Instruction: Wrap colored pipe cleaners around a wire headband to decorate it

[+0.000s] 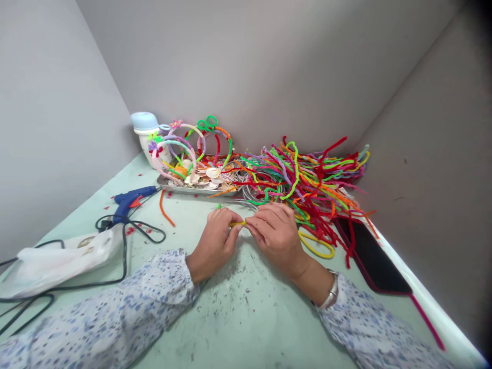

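Observation:
Both my hands meet at the middle of the table, fingertips almost touching. Between them shows a short stretch of yellow pipe cleaner (237,224). My left hand (218,237) pinches it from the left with thumb and forefinger. From the right, the fingers of my right hand (277,237) are closed at its other end. A bit of green (219,206) peeks out just above my left hand. To the right of my right hand lies a yellow loop (317,245), partly covered by other pipe cleaners. Whatever else sits inside my fingers is hidden.
Behind my hands stand a metal tray (200,190) with flat pale pieces, pipe-cleaner headbands (188,128) and a white bottle (144,136). A pile of coloured pipe cleaners (307,174) spreads right, beside a dark phone-like slab (378,261). Left are a blue glue gun (125,202), cable and plastic bag (73,256).

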A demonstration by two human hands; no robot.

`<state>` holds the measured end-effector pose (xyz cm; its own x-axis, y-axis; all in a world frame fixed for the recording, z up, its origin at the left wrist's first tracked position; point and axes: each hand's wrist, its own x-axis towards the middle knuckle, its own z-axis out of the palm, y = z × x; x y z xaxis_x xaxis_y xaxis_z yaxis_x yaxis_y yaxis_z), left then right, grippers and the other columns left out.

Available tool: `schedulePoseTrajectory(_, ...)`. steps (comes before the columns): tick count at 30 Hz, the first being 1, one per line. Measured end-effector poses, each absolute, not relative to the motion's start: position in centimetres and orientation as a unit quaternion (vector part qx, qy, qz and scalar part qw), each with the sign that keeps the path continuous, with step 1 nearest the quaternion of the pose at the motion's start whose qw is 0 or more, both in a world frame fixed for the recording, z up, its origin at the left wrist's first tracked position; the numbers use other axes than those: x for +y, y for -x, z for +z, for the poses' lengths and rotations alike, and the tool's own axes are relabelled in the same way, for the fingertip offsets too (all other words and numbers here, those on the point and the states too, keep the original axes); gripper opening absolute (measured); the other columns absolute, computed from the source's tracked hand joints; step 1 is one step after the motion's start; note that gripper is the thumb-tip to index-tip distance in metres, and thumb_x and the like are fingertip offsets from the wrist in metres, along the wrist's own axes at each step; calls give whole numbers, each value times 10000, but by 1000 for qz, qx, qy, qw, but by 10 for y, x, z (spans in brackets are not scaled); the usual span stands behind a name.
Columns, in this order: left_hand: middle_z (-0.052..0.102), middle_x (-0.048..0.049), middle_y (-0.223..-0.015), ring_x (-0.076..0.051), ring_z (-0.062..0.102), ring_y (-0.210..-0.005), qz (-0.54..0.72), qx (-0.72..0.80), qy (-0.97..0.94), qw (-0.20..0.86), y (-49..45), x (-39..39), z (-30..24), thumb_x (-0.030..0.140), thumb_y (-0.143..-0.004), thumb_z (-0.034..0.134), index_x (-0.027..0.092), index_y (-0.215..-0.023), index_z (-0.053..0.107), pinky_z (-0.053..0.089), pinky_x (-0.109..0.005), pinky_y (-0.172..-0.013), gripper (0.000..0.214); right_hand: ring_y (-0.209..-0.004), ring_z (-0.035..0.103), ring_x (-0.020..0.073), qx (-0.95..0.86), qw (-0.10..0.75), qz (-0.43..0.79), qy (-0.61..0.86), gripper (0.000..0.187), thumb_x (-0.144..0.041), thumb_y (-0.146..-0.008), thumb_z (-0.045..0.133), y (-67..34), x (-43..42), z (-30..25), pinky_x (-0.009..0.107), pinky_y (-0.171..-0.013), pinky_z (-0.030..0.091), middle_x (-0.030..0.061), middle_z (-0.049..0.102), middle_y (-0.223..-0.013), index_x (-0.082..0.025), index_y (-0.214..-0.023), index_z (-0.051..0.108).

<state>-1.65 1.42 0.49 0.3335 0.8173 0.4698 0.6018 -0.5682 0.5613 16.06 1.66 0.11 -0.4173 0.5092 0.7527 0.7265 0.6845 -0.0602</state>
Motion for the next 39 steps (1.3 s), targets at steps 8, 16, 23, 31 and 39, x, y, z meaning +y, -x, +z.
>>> schedulePoseTrajectory(8, 565, -41, -850, -202, 484, -834, 354, 429, -824, 109, 17, 14, 4, 172, -911, 446, 182, -888, 522, 372, -380, -808, 80, -1063, 520, 254, -848, 343, -63, 399, 83, -226, -914, 523, -157, 19, 4, 439, -954, 360, 91, 639, -948, -191, -911, 598)
schedulePoseTrajectory(16, 560, -52, -866, -215, 492, -862, 332, 397, -850, 96, 17, 12, 2, 153, -902, 410, 194, -904, 513, 351, -435, -919, 111, -923, 519, 212, -864, 328, 156, 348, 28, -185, -883, 522, -168, 28, 7, 381, -839, 427, 66, 590, -938, -200, -867, 539)
schedulePoseTrajectory(23, 558, -61, -884, -218, 484, -881, 334, 369, -862, 93, 18, 14, 4, 169, -910, 406, 193, -950, 520, 371, -411, -867, 123, -832, 567, 174, -796, 327, 370, 349, 116, -281, -888, 552, -173, 30, 10, 322, -782, 457, 21, 627, -866, -193, -831, 600)
schedulePoseTrajectory(31, 576, -55, -904, -216, 511, -908, 394, 397, -823, 102, 20, 12, 11, 202, -918, 450, 211, -963, 533, 390, -393, -861, 96, -927, 588, 194, -793, 410, 262, 365, 30, -238, -836, 634, -170, 30, 5, 372, -879, 433, 32, 657, -931, -212, -848, 626)
schedulePoseTrajectory(39, 507, -22, -857, -173, 495, -821, 538, 494, -657, 186, 19, 6, 16, 301, -888, 526, 201, -951, 504, 430, -311, -771, 121, -813, 597, 189, -711, 533, 191, 416, 51, -205, -817, 671, -162, 22, 2, 352, -778, 463, 11, 651, -806, -233, -800, 633)
